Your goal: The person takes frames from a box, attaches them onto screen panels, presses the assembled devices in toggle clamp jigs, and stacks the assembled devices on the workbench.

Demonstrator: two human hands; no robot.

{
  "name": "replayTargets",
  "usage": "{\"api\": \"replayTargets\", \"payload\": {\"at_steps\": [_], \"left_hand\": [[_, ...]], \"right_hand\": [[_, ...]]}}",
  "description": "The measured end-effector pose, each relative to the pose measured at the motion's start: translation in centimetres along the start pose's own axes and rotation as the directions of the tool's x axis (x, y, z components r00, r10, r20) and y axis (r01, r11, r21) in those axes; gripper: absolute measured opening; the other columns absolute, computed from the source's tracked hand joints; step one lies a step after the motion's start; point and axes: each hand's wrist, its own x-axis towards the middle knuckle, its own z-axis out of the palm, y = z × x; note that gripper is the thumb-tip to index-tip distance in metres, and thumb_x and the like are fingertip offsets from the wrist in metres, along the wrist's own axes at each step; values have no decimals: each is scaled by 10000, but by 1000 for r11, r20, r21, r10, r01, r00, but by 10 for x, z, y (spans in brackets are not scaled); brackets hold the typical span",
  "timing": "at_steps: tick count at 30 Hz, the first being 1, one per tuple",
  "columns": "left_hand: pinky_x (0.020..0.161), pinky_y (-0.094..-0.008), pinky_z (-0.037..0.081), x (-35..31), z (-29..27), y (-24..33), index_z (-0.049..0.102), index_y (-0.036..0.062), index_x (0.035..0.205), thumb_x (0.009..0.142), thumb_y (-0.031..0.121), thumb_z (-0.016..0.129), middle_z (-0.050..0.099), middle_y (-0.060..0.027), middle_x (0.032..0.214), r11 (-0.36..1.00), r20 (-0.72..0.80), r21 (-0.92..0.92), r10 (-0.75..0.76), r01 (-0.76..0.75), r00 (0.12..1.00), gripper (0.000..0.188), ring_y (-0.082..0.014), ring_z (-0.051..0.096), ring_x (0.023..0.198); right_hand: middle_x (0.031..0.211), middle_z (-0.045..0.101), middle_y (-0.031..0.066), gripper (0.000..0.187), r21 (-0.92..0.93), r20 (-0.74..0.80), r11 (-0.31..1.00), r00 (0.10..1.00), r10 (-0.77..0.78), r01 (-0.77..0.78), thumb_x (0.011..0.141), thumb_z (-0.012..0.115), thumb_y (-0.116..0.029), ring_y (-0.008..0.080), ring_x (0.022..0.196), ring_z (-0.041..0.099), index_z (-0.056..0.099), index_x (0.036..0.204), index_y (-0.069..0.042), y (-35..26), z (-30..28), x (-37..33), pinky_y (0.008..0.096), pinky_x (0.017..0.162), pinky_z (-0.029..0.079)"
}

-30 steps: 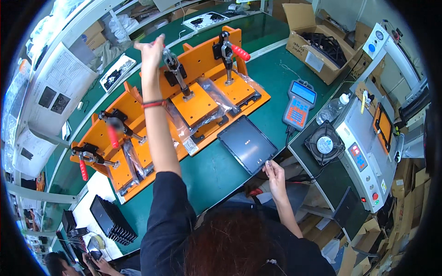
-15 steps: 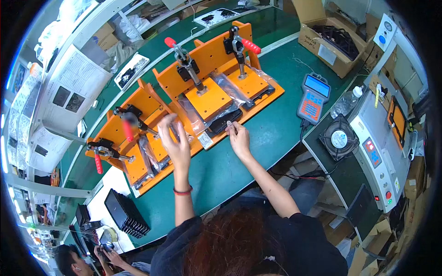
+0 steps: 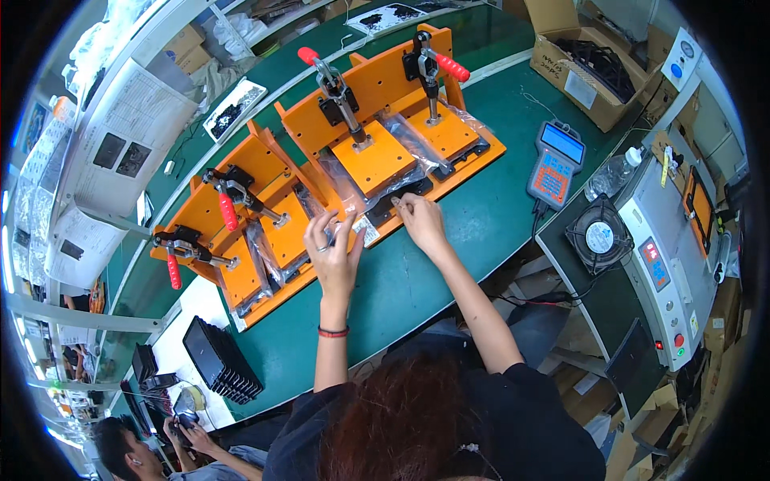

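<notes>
My right hand [image 3: 423, 224] has its fingertips pinched together at the front edge of a black part [image 3: 389, 207]. That part sticks out from under an orange press plate [image 3: 372, 159] of the clamping jig; whatever lies between the fingertips is too small to make out. My left hand [image 3: 335, 260], a ring on one finger, hovers at the jig's front edge, fingers bent and apart with nothing in them. Between the hands a small white label [image 3: 368, 229] shows on the jig. Clear plastic film [image 3: 413, 144] surrounds the plates. A toggle clamp with a red-tipped handle [image 3: 308, 55] bears on the plate.
Further toggle clamps [image 3: 228, 212] line the orange jig's left half. At right are a blue handheld tester [image 3: 553, 164], a fan [image 3: 599, 238] and a grey machine [image 3: 670, 260]. A carton [image 3: 589, 88] stands behind. Stacked black panels [image 3: 220, 365] and another person [image 3: 132, 453] are at lower left.
My left hand has come down and rightward, closer to my right hand. My right fingertips have shifted slightly up along the black part's edge. The whole view has also shifted a little.
</notes>
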Motion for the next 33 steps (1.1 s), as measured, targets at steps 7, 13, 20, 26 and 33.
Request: {"api": "replayTargets", "payload": {"at_steps": [7,13,20,26,33], "left_hand": [[926,-451,404,20,27,-25,670,125,952,724,117,739,575,-52,1064,965,-33,86,253,-249,967,239,-272,508,1055],[948,-438,390,24,24,-23,664,105,869,724,88,721,591,-22,919,951,-11,100,294,-291,956,156,-229,537,972],[966,-425,348,28,24,-17,662,92,830,741,77,718,597,-10,829,966,-26,60,252,-251,967,106,-202,550,926],[958,-429,349,27,26,-13,667,80,835,734,65,725,601,-19,850,984,-40,20,178,-178,983,117,-212,541,938],[952,-431,353,25,22,-12,670,76,827,721,64,737,603,-28,849,985,-36,5,172,-172,984,126,-222,542,935]], "right_hand": [[725,644,68,190,700,-51,714,997,61,-8,912,610,-168,108,640,613,605,894,21,-5,7,-1,245,577,477],[786,655,53,180,840,56,528,987,148,-127,926,599,-178,82,693,604,600,910,1,-9,13,1,206,619,467],[757,662,69,122,772,2,633,996,85,-55,914,578,-85,91,659,609,591,870,28,-7,11,6,226,607,500],[763,667,89,105,759,-46,651,994,103,-32,906,550,-29,112,671,630,600,884,61,10,15,16,246,612,529],[746,667,113,141,776,-7,629,995,100,-57,908,580,-56,129,639,644,597,879,82,10,25,12,262,600,551]]}}
